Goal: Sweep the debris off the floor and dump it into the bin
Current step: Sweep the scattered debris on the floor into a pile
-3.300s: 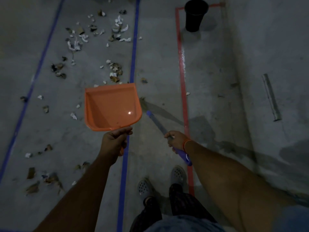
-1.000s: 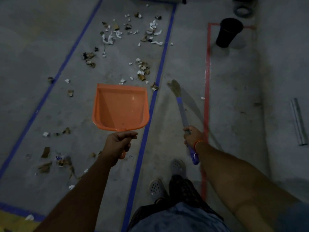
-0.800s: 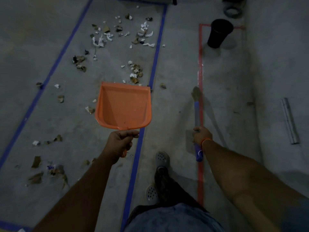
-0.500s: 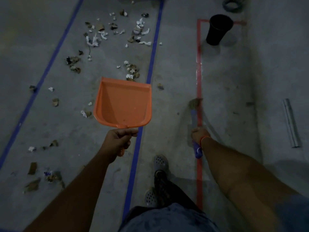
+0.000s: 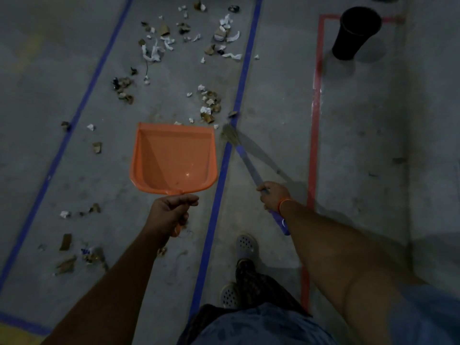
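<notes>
My left hand (image 5: 171,212) grips the handle of an orange dustpan (image 5: 174,158), held above the floor with its mouth facing away from me; the pan looks empty. My right hand (image 5: 273,195) holds the purple handle of a small broom (image 5: 249,165), whose bristle head (image 5: 229,134) rests on the blue tape line just right of the pan's mouth. A small pile of paper and leaf debris (image 5: 209,105) lies just beyond the pan. More scraps (image 5: 189,38) are scattered farther off. The black bin (image 5: 356,33) stands at the far right.
Blue tape lines (image 5: 219,185) frame the littered floor strip; a red tape line (image 5: 313,135) marks the bin's zone. More debris (image 5: 74,255) lies near left. My feet in grey clogs (image 5: 245,247) stand right of the blue line. A wall rises at the right.
The broom head has swung left from the red line to the blue line beside the dustpan's mouth. The view has come closer to the debris pile.
</notes>
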A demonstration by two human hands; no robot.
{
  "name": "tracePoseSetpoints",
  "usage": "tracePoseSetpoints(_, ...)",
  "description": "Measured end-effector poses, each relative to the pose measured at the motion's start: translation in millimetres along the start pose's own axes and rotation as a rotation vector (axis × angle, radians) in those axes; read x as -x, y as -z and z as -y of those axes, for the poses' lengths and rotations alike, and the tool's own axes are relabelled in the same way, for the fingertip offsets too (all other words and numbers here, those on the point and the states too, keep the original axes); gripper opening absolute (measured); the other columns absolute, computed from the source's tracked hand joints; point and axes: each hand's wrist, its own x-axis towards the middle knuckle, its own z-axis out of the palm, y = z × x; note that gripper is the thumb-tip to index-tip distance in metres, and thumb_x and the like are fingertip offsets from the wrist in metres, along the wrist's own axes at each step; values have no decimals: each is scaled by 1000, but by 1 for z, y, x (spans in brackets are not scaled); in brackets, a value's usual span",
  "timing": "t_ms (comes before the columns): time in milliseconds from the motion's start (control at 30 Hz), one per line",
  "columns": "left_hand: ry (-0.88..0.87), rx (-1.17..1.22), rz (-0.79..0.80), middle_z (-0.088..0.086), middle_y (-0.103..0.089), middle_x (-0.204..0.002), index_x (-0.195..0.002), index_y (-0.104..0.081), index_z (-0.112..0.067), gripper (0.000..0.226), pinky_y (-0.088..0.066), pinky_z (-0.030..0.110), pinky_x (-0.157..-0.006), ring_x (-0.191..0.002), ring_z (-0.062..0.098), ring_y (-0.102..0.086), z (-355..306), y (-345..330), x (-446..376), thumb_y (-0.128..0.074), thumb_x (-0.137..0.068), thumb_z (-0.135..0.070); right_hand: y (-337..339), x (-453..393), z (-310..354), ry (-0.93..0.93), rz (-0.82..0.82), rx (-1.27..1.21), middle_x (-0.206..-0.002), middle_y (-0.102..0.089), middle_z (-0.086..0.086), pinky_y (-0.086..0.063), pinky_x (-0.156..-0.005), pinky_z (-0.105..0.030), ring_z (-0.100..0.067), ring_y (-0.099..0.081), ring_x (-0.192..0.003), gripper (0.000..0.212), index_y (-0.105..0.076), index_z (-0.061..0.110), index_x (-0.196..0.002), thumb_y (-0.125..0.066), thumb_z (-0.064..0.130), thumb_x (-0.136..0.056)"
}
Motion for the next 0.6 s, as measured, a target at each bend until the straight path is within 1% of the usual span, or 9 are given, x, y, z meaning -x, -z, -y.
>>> tracePoseSetpoints(67,6,0,-2,10,-73,-95,-108,-73,-2,30,-43,21,-44,-53,10,-52,-4,-1,-6,-47,-97,10,2,-2,-4,22,3,1,-81,-60,-12,-44,-46,-26,-24,-52,-54,30,-65,17,-106,-51,0,-86)
tracePoseSetpoints(200,-4,-14,-11,13,-74,-99,-106,-74,-6,32,-43,23,-46,-57,13,-52,-12,-4,-20,-48,-97,8,21,-12,-8,47,-98,28,-79,-63,-10,-49,-50,-28,-24,-57,-56,33,-67,21,-102,-54,1,-81)
tracePoseSetpoints(300,1,11,-23,11,-73,-95,-106,-74,-5,30,-38,20,-39,-51,11,-49,-19,-10,-26,-49,-97,8,43,-28,-16,73,-209,86,-88,-67,-11,-57,-64,-35,-29,-63,-69,31,-68,25,-98,-58,4,-77)
tracePoseSetpoints(367,-1,23,-26,9,-73,-90,-107,-73,-3,29,-36,18,-37,-49,10,-48,-23,-13,-29,-48,-97,9,58,-51,-31,59,-254,80,-90,-69,-11,-55,-63,-35,-29,-63,-69,31,-65,29,-92,-58,9,-70)
tracePoseSetpoints(400,2,22,-26,8,-72,-88,-107,-73,-3,29,-35,17,-36,-48,10,-48,-23,-14,-30,-48,-97,9,66,-60,-35,43,-270,78,-88,-68,-11,-53,-62,-32,-28,-63,-70,31,-64,29,-91,-58,9,-68)
tracePoseSetpoints(467,4,23,-20,10,-72,-90,-108,-73,-3,29,-38,18,-40,-51,11,-49,-23,-15,-34,-48,-97,8,78,-57,-23,-1,-297,79,-85,-63,-11,-48,-55,-25,-28,-62,-74,26,-66,21,-94,-61,6,-72)
tracePoseSetpoints(500,3,26,-13,12,-73,-94,-109,-73,-4,29,-41,19,-42,-53,12,-49,-22,-15,-36,-49,-97,8,82,-55,-17,-21,-303,77,-85,-62,-12,-48,-51,-23,-29,-62,-75,23,-67,16,-96,-63,5,-76)
tracePoseSetpoints(533,2,28,-7,12,-73,-97,-109,-73,-4,29,-42,21,-44,-54,12,-50,-20,-14,-38,-49,-97,7,84,-56,-14,-42,-303,72,-86,-63,-14,-51,-49,-22,-30,-63,-76,21,-68,12,-98,-64,4,-79)
tracePoseSetpoints(600,-1,25,3,13,-73,-100,-110,-73,-5,29,-43,23,-46,-56,13,-51,-16,-11,-40,-49,-97,7,83,-59,-10,-61,-283,92,-92,-68,-17,-59,-62,-30,-35,-67,-78,17,-68,15,-95,-64,6,-81)
